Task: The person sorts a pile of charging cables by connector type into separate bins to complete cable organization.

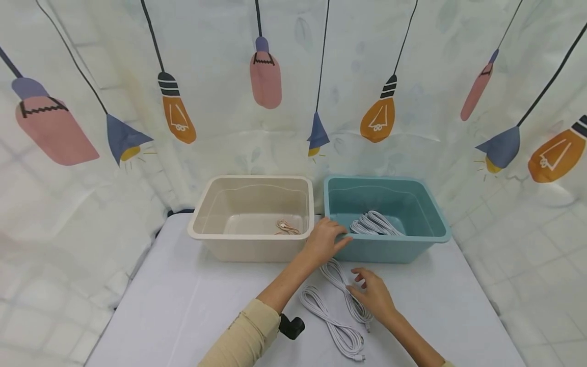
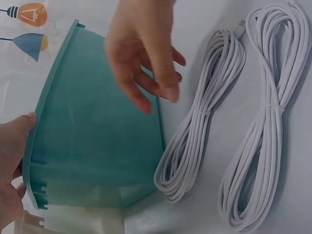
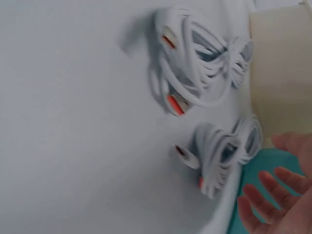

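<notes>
Two white cables, each coiled and tied in a long bundle, lie on the white table: one cable bundle (image 1: 331, 322) nearer me, the other cable bundle (image 2: 200, 112) closer to the teal bin (image 1: 380, 250). My left hand (image 1: 324, 239) is at the bin's front left corner, fingers loosely bent over the rim; whether they touch it I cannot tell. My right hand (image 1: 373, 294) hovers beside the farther bundle with relaxed, slightly bent fingers and nothing in them. Inside the teal bin rest more white coiled cables (image 1: 376, 223). Plugs with orange insides show in the right wrist view.
Left of the teal bin stands a cream bin (image 1: 252, 250) holding a small beige cable (image 1: 287, 228). A curtain (image 1: 220, 148) printed with lamps hangs behind both bins and along the sides. A black device (image 1: 291, 326) sits at my left wrist.
</notes>
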The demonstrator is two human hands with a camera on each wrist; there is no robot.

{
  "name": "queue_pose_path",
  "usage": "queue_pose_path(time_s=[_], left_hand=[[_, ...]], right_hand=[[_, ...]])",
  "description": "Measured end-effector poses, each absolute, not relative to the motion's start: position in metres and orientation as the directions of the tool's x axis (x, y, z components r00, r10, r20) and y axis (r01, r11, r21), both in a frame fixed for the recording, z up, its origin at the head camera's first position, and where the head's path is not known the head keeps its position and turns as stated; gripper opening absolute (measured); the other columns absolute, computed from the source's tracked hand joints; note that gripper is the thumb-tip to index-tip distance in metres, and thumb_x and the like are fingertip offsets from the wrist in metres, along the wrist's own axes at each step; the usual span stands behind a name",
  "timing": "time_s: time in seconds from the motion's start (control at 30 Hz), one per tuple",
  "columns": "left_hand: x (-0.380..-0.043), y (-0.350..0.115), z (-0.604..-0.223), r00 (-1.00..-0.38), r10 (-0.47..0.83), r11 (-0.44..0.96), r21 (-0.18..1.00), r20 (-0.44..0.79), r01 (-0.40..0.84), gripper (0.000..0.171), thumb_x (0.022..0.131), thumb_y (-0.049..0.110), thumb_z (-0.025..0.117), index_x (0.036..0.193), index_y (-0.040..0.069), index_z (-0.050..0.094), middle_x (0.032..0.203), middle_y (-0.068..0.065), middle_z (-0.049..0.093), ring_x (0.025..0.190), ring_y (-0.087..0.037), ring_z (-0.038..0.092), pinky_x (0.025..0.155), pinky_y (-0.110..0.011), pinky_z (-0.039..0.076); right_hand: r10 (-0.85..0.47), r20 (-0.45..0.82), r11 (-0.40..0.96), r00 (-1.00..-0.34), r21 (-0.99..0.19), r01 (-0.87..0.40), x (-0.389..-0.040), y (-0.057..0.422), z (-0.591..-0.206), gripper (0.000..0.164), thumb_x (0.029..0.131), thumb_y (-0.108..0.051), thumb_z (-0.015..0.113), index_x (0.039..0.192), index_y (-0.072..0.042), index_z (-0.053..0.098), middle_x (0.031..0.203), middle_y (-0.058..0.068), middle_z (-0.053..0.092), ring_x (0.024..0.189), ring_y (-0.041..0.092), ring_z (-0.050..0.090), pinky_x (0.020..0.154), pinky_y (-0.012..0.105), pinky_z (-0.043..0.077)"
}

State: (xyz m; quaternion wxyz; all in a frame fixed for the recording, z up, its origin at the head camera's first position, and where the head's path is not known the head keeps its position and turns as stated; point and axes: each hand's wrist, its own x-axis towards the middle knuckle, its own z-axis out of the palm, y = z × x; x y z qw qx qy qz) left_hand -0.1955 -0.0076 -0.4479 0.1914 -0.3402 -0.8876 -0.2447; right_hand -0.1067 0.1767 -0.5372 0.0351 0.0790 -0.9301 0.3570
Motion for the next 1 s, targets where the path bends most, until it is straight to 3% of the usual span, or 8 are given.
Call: queue_pose_path(time_s=[0.2, 0.43, 0.73, 1.0], left_hand=[[-0.196, -0.007, -0.448, -0.694, 0.508, 0.646, 0.307, 0.511, 0.699, 0.018, 0.098, 0.026, 0.078, 0.100, 0.008, 0.081, 0.094, -0.004, 0.078, 0.090, -0.020, 0.071, 0.097, -0.038, 0.054], [-0.196, -0.008, -0.448, -0.699, 0.505, 0.650, 0.310, 0.506, 0.694, 0.019, 0.099, 0.028, 0.077, 0.101, 0.009, 0.081, 0.095, -0.003, 0.078, 0.090, -0.020, 0.070, 0.093, -0.035, 0.054], [-0.197, -0.007, -0.450, -0.694, 0.508, 0.644, 0.310, 0.509, 0.699, 0.018, 0.098, 0.027, 0.078, 0.100, 0.010, 0.081, 0.095, -0.003, 0.078, 0.090, -0.019, 0.071, 0.095, -0.036, 0.054], [-0.197, -0.006, -0.450, -0.689, 0.504, 0.642, 0.307, 0.520, 0.702, 0.016, 0.096, 0.026, 0.080, 0.098, 0.009, 0.081, 0.093, -0.003, 0.078, 0.088, -0.019, 0.071, 0.094, -0.035, 0.054]], right_hand=[[-0.130, 0.092, 0.741, -0.987, -0.653, -0.158, -0.105, 0.172, -0.555, 0.041, 0.084, -0.008, 0.088, 0.119, 0.002, 0.071, 0.091, 0.004, 0.068, 0.076, 0.016, 0.061, 0.064, 0.028, 0.050], [-0.129, 0.077, 0.779, -0.989, -0.609, -0.149, -0.105, 0.167, -0.564, 0.042, 0.080, -0.009, 0.091, 0.116, 0.003, 0.071, 0.084, 0.001, 0.060, 0.070, 0.010, 0.046, 0.059, 0.026, 0.041], [-0.064, 0.046, 0.803, -0.997, -0.591, -0.079, -0.108, 0.168, -0.562, 0.036, 0.077, -0.005, 0.081, 0.110, 0.004, 0.072, 0.085, 0.002, 0.059, 0.072, 0.012, 0.049, 0.059, 0.028, 0.044], [-0.069, 0.067, 0.805, -0.995, -0.585, -0.095, -0.105, 0.173, -0.556, 0.031, 0.076, -0.001, 0.079, 0.105, 0.005, 0.073, 0.084, 0.004, 0.062, 0.071, 0.013, 0.050, 0.059, 0.029, 0.046]])
